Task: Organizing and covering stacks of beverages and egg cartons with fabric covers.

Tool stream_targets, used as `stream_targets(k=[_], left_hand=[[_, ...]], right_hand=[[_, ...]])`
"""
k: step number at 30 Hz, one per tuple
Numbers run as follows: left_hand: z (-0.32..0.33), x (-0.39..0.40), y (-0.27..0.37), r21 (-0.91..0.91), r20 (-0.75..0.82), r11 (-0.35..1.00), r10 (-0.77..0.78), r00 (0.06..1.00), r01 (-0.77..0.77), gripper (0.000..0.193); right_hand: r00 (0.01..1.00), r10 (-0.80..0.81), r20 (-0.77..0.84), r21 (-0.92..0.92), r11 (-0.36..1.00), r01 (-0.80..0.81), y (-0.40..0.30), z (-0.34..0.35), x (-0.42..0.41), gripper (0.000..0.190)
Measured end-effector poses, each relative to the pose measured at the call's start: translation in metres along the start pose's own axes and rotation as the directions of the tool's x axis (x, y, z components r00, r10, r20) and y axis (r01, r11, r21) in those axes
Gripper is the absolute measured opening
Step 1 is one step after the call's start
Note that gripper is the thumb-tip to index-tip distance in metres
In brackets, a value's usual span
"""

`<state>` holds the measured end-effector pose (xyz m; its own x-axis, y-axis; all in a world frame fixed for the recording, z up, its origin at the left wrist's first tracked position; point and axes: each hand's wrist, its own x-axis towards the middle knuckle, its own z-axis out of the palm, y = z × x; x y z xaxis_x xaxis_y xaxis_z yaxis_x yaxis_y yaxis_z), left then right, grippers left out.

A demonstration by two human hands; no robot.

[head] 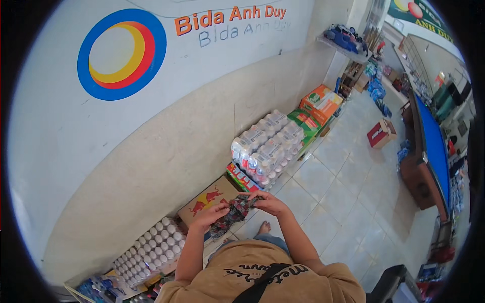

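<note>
A crumpled, dark patterned cloth (238, 210) with red and grey-green patches is stretched between my two hands, in front of my belly. My left hand (213, 216) grips its nearer part, and some of the cloth hangs below that hand. At the cloth's far right end, my right hand (267, 203) pinches it between thumb and fingers. Just behind the cloth stands a cardboard box (204, 200) printed with red bulls on a yellow disc. Shrink-wrapped packs of cans (265, 146) rest on cartons farther along the wall.
White-capped bottles (151, 250) stand in packs at the lower left by the wall. An orange and white carton (321, 104) is farther along it. A red box (380, 133) sits on the tiled floor, near a blue-topped billiard table (432, 144) at the right. A wall shelf (344, 47) holds blue items.
</note>
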<state>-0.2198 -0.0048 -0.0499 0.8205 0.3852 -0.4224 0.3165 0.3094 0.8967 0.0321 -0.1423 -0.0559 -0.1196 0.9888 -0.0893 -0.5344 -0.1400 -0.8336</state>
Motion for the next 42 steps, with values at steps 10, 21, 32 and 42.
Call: stream_targets(k=[10, 21, 32, 42], left_hand=[[0.083, 0.036, 0.098, 0.007, -0.127, 0.956, 0.293, 0.948, -0.295, 0.031], [0.145, 0.098, 0.150, 0.482, 0.144, 0.719, 0.500, 0.854, -0.501, 0.023], [0.150, 0.165, 0.170, 0.544, 0.161, 0.686, 0.479, 0.863, -0.483, 0.021], [0.143, 0.243, 0.213, 0.530, 0.128, 0.705, 0.484, 0.866, -0.473, 0.025]], right_hand=[[0.978, -0.112, 0.174, -0.413, 0.894, 0.175, -0.118, -0.059, -0.045, 0.051], [0.995, -0.025, 0.097, -0.656, 0.750, 0.082, -0.135, -0.068, -0.078, 0.030], [0.937, -0.193, -0.290, -0.647, 0.761, -0.043, -0.173, -0.117, -0.095, 0.019], [0.918, -0.380, -0.110, -0.897, 0.435, 0.073, -0.270, -0.171, -0.052, 0.031]])
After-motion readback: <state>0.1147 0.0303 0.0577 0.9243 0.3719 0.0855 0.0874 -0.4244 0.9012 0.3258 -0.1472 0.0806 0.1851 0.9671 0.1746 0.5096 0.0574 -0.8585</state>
